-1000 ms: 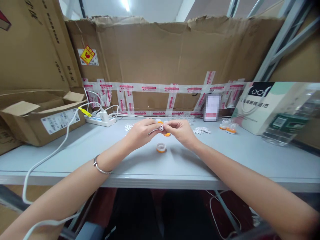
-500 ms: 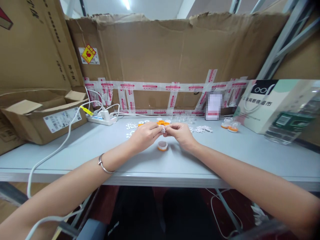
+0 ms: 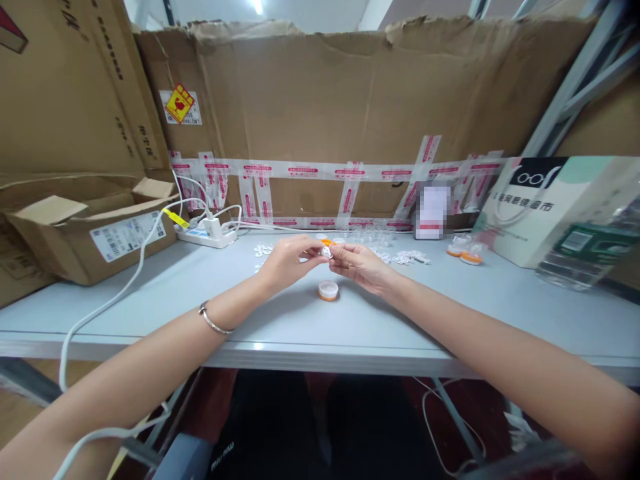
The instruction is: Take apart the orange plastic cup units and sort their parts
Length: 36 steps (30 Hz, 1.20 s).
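Note:
Above the middle of the table, my left hand (image 3: 290, 264) and my right hand (image 3: 361, 265) meet at a small white plastic part (image 3: 327, 253). The fingertips of both hands pinch it, hiding some of its shape. Just below them on the tabletop stands a small round container (image 3: 328, 291) with a white upper wall and an orange base. Behind my fingers, orange pieces (image 3: 327, 242) show in part. Small white pieces (image 3: 410, 257) lie scattered to the right of my right hand, and more white pieces (image 3: 263, 249) lie beyond my left hand.
Clear plastic cups (image 3: 373, 235) stand at the back, and orange-based clear containers (image 3: 464, 249) to the right. A power strip (image 3: 210, 235) with white cables sits back left beside an open cardboard box (image 3: 90, 227). A bottle (image 3: 580, 253) and a paper bag (image 3: 530, 207) stand at right.
My hands have turned the white part a little, and the left fingers have shifted around it. The round container's inside now looks white rather than greyish. The view has moved slightly.

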Tool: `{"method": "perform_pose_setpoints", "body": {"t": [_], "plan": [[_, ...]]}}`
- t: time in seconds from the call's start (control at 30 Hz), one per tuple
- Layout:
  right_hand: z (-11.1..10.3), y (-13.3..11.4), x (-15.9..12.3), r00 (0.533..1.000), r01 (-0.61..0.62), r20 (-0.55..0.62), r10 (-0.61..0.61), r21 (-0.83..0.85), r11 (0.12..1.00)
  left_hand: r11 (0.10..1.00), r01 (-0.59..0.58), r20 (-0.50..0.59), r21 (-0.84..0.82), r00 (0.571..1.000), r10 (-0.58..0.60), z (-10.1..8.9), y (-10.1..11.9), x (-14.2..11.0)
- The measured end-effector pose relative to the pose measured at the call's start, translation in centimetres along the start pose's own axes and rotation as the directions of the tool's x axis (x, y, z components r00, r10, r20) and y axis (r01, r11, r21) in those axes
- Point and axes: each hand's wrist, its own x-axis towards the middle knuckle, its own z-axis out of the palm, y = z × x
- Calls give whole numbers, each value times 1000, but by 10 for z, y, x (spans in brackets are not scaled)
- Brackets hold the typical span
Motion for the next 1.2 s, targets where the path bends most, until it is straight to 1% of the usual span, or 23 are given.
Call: {"method": "perform_pose_setpoints", "body": {"t": [0.1,0.2,0.27,0.33,0.43,0.5,0.53,0.67,0.73,0.8,0.87,0.9,0.97,1.03,1.1,1.17,1.2], "plan": [[-1,-1,0,999,-13,-31,11,-79,997,990,77,17,-114,997,-75,3,-5,0],[1,-3,-2,997,-40,-67,28,-175,984,953,187,85,-239,982,-171,6,-9,0],[3,-4,-4,996,-53,-86,36,-205,977,928,240,114,-285,970,-216,8,-10,0],[5,-5,-6,996,-76,-65,65,-183,980,933,233,98,-275,972,-214,10,-9,0],[6,-7,-7,990,-142,-9,142,-82,986,961,165,29,-220,986,-163,10,-4,0],[6,-8,-8,987,-158,4,159,-54,986,966,139,-6,-217,990,-144,9,-1,0],[5,-9,-8,991,-135,7,136,-66,989,964,130,-18,-233,990,-138,8,0,0],[0,-13,-8,999,30,36,-25,-139,990,932,96,-91,-350,987,-135,3,3,1],[-6,-18,-6,999,50,16,-48,-171,984,912,87,-115,-402,983,-144,0,4,3],[-15,-26,-4,999,42,7,-41,-281,959,887,104,-72,-451,986,-152,-2,7,4],[-29,-36,-2,997,60,-9,-72,-452,890,849,163,33,-503,985,-170,-3,10,4],[-37,-42,-1,993,72,-43,-113,-548,833,826,200,91,-527,980,-179,-3,11,4],[-56,-54,1,962,65,-143,-231,-704,707,785,260,179,-563,965,-192,-2,13,3],[-77,-64,2,924,-1,-229,-306,-802,597,760,291,222,-581,955,-195,-2,14,3],[-98,-70,3,916,-100,-269,-299,-872,479,759,298,230,-578,953,-199,-3,14,3],[-114,-71,6,925,-186,-285,-251,-916,354,770,302,236,-562,951,-201,-4,14,4],[-121,-71,8,932,-219,-292,-216,-926,307,775,303,236,-555,950,-202,-4,14,4]]}}
